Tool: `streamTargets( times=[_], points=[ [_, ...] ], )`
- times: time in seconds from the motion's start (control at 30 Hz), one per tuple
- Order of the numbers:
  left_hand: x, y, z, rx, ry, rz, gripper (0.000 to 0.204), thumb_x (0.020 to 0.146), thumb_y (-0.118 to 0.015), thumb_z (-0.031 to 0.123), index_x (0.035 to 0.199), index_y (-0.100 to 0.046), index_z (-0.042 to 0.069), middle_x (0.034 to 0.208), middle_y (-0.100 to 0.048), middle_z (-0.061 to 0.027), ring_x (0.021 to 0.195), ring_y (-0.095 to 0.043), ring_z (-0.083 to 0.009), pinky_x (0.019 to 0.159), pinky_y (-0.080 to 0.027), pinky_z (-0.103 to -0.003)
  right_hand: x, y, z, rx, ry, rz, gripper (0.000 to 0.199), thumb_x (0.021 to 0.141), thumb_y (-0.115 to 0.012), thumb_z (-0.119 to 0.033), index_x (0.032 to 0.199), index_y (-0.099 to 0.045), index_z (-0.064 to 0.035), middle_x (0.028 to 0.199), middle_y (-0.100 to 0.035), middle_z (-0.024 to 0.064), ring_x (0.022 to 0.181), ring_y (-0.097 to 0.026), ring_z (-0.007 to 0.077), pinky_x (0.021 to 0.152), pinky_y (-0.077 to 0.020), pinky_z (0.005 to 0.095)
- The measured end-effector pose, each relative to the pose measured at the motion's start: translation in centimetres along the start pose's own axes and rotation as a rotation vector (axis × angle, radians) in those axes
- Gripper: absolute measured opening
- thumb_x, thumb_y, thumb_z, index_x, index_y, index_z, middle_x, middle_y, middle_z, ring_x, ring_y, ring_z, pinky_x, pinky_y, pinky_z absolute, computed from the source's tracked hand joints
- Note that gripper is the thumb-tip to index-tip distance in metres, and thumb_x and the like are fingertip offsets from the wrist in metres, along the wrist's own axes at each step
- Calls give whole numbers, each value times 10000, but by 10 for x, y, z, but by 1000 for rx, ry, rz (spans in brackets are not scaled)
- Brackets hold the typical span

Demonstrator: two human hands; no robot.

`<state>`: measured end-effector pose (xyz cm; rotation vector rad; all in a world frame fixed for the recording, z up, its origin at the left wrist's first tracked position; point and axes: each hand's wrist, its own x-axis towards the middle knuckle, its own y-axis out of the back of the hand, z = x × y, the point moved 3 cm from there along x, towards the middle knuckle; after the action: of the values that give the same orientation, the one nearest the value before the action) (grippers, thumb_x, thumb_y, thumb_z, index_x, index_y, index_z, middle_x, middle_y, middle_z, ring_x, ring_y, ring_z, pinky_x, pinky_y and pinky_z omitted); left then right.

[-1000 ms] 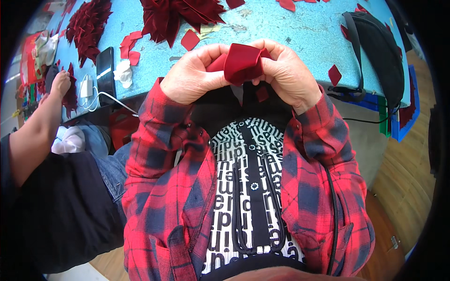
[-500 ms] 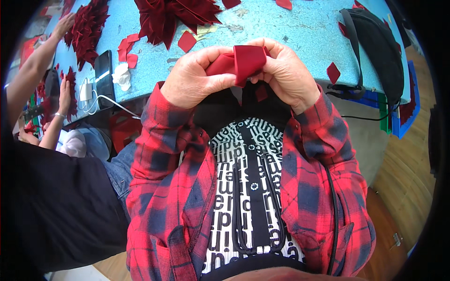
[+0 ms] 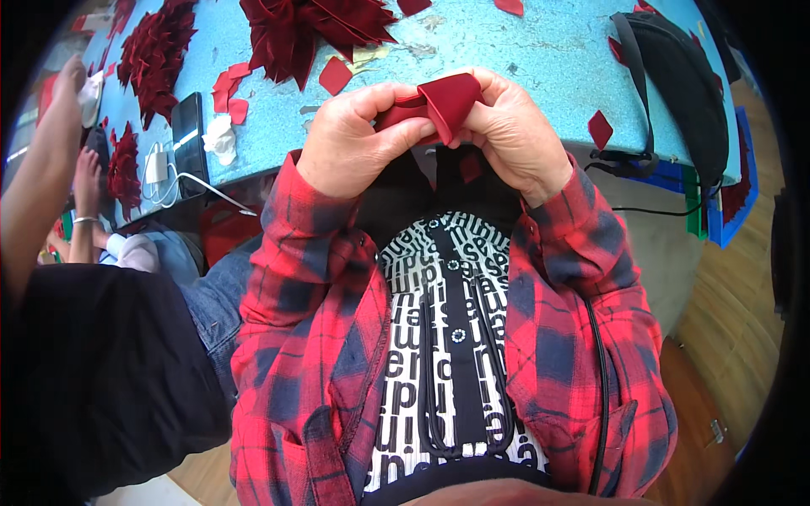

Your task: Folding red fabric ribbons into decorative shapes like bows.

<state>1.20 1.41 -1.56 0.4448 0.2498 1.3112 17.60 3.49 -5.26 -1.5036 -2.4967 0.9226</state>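
Note:
Between my two hands is a dark red piece of fabric (image 3: 451,103), folded over into a flap that slants down toward my left fingers. My left hand (image 3: 354,139) pinches its left part between thumb and fingers. On the other side my right hand (image 3: 519,135) grips the right edge, some fingertips hidden behind the cloth. Both hands are held up at the near edge of the blue table. Just beyond them lies a red diamond-shaped cloth piece (image 3: 336,76), and farther off a heap of dark red pointed fabric pieces (image 3: 304,34).
A black bag (image 3: 675,93) with a strap lies at the table's right end. To the left are a dark phone (image 3: 187,126), a white charger (image 3: 157,164) with cable, crumpled tissue (image 3: 219,139) and another red fabric heap (image 3: 157,63). A co-worker's arm (image 3: 46,152) reaches in at far left.
The fabric's upright fold has turned into a slanted flap, its lower tip now nearer my left thumb. At the left, the co-worker's arms have shifted away from the red heap.

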Motion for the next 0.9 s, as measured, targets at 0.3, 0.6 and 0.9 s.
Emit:
streamTargets(
  times=[0.3, 0.6, 0.9],
  points=[
    [-5, 6, -14, -737, 329, -152, 208, 828, -658, 55, 1004, -584, -24, 885, -635, -35, 780, -600, -81, 709, -490, -202, 1, -12, 3, 75, -66, -53, 216, 858, -599, -99, 1057, -573, -19, 889, -629, 46, 719, -593, 94, 625, -486, 210],
    [-10, 13, -29, -772, 326, -188, 204, 849, -645, 125, 997, -574, 4, 841, -618, -20, 730, -566, -59, 673, -461, -187, 5, -19, 13, 214, -103, -122, 222, 845, -563, -19, 1067, -562, -15, 948, -630, 60, 794, -620, 129, 664, -514, 238],
    [-13, 15, -30, -620, 394, -176, 181, 831, -654, 156, 920, -579, 18, 766, -585, 8, 664, -520, -44, 613, -419, -174, 6, -25, 13, 153, -124, -183, 212, 811, -610, -11, 1021, -588, -14, 911, -642, 70, 729, -611, 127, 642, -502, 226]
  ],
)
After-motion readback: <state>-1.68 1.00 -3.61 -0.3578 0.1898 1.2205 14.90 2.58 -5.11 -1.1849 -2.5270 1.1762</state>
